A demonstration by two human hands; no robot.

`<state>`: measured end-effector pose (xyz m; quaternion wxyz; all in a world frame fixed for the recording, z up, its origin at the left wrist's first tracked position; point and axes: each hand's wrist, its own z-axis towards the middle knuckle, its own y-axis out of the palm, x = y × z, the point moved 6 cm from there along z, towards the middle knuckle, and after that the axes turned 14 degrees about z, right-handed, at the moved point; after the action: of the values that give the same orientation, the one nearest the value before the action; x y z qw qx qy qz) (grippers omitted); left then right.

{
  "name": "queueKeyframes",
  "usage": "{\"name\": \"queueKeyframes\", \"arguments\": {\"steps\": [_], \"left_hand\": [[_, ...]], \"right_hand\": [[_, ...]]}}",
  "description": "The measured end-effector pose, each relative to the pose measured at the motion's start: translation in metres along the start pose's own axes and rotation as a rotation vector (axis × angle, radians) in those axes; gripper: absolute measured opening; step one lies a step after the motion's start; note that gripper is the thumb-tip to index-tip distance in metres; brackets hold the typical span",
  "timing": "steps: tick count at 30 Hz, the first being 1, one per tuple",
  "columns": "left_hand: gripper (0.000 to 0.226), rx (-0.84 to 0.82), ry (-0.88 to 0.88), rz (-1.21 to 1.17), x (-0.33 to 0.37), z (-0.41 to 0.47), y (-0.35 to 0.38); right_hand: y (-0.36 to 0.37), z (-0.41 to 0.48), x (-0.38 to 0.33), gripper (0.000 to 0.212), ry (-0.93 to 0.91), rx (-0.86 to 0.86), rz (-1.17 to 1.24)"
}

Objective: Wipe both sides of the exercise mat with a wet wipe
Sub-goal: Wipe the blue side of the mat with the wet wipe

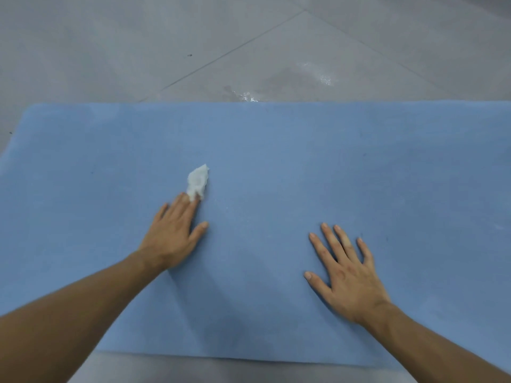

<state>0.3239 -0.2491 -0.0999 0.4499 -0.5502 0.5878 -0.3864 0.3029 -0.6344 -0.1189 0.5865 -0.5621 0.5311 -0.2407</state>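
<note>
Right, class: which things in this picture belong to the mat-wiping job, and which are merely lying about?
Belongs to the job: exercise mat; wet wipe; left hand, fingertips on the wipe; right hand, flat on the mat.
Just there: tiled floor; wet patches on it beyond the mat.

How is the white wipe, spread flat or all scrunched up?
Scrunched up. The wet wipe is a crumpled lump on the blue mat; the left hand touches its near end.

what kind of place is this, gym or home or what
Indoors on a hard floor, perhaps a gym or home; I cannot tell which. A blue exercise mat lies flat on large grey floor tiles, with wet patches beyond its far edge.
</note>
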Motion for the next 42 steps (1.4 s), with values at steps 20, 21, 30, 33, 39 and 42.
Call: {"name": "queueKeyframes", "arguments": {"steps": [20, 21, 30, 33, 39, 42], "left_hand": [[0.086, 0.087, 0.029, -0.025, 0.02, 0.02, -0.008], [0.081, 0.07, -0.055, -0.034, 0.003, 0.021, -0.011], [0.079, 0.135, 0.322, 0.056, 0.09, -0.008, 0.001], [0.071, 0.167, 0.483, 0.096, 0.146, -0.028, 0.007], [0.077, 0.104, 0.408, 0.034, 0.13, -0.004, -0.003], [0.084, 0.107, 0.112, -0.086, 0.066, 0.035, -0.013]], "right_hand": [[0.0, 0.0, 0.001, 0.077, -0.01, 0.023, -0.006], [0.0, 0.0, 0.001, 0.077, -0.009, 0.02, -0.004], [-0.001, 0.0, 0.0, 0.078, 0.005, 0.002, -0.002], [-0.002, 0.0, -0.001, 0.078, 0.006, 0.015, 0.001], [-0.002, 0.0, -0.002, 0.078, 0.006, 0.024, -0.006], [-0.002, 0.0, -0.001, 0.078, 0.007, 0.011, -0.004]]}}
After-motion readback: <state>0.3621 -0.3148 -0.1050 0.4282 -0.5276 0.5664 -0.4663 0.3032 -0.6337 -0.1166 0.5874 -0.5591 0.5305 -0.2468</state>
